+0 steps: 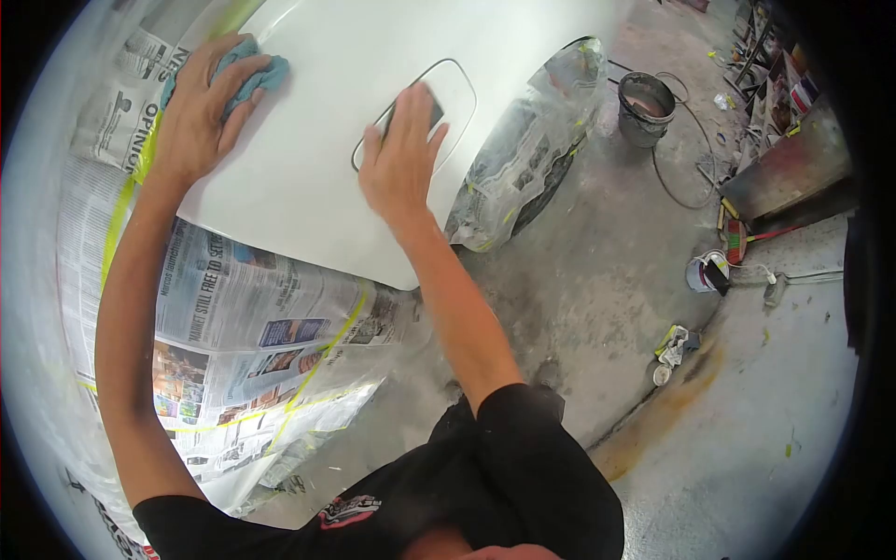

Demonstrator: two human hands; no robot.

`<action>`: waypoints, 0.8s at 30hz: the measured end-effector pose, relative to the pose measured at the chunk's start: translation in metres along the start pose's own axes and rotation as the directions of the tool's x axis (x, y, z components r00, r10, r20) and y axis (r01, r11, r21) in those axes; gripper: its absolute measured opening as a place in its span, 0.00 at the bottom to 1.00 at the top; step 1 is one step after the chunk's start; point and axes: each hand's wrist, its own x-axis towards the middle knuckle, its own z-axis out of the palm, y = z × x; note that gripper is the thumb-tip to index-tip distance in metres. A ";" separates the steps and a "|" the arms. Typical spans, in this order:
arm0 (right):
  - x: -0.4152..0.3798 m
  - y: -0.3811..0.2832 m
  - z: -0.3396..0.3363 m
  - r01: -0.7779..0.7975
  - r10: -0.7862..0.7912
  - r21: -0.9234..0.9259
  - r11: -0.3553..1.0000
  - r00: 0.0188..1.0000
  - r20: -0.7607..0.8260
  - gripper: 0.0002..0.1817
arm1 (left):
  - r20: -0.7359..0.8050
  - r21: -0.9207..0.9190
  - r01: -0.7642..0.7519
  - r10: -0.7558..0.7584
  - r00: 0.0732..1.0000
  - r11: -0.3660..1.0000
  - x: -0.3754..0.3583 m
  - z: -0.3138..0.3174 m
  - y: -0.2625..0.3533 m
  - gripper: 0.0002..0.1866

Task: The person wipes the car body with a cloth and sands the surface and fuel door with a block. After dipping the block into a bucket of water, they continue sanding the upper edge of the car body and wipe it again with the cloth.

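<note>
A white car body panel [308, 177] spans the upper middle of the view, with a rounded outline of a fuel flap [464, 89] in it. My left hand [201, 107] rests at the panel's upper left edge, its fingers closed over a blue-green cloth [266, 77]. On the flap, my right hand [403, 154] presses a dark flat pad [427, 114] to the surface, mostly covered by the fingers. Below the panel, newspaper masking [233, 317] is held with yellow-green tape [322, 359].
Right of the panel is a wheel wrapped in plastic [523, 140]. A dark bucket [646, 110] stands on the concrete floor near a hose [665, 182]. Farther right are a white container [707, 274], a brush [735, 241] and litter by the wall.
</note>
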 end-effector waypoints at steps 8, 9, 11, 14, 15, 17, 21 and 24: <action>0.020 0.053 -0.009 -0.102 0.104 0.090 0.991 0.994 -0.019 0.34 | -0.026 0.011 -0.025 0.025 0.999 1.000 0.000 0.005 -0.003 0.19; 0.016 0.056 -0.012 -0.143 0.145 0.098 0.985 0.989 -0.010 0.35 | -0.020 0.005 -0.022 0.022 1.000 1.000 0.000 0.004 -0.002 0.19; 0.014 0.057 -0.009 -0.179 0.190 0.267 0.947 0.982 -0.016 0.32 | -0.004 -0.007 -0.014 0.014 1.000 1.000 -0.002 0.002 -0.004 0.19; 0.033 0.045 -0.020 -0.081 0.124 0.505 0.860 0.991 -0.051 0.31 | 0.015 -0.034 0.004 -0.003 1.000 0.999 -0.004 0.003 -0.005 0.19; 0.036 0.046 -0.024 -0.007 0.062 0.524 0.852 0.994 -0.087 0.31 | 0.025 -0.043 0.002 -0.001 1.000 0.999 -0.003 0.002 -0.005 0.20; 0.038 0.053 -0.034 0.146 -0.080 0.465 0.873 0.984 -0.160 0.31 | 0.033 -0.044 0.009 -0.007 0.999 0.999 -0.003 0.001 -0.005 0.20; 0.017 0.081 -0.027 0.343 -0.335 0.211 0.915 0.939 -0.073 0.34 | 0.056 0.028 0.022 -0.023 0.998 0.999 -0.008 0.001 -0.007 0.20; 0.008 0.079 -0.005 0.392 -0.399 0.131 0.911 0.917 0.030 0.45 | 0.075 0.091 -0.001 -0.005 0.997 0.996 -0.008 0.001 -0.008 0.20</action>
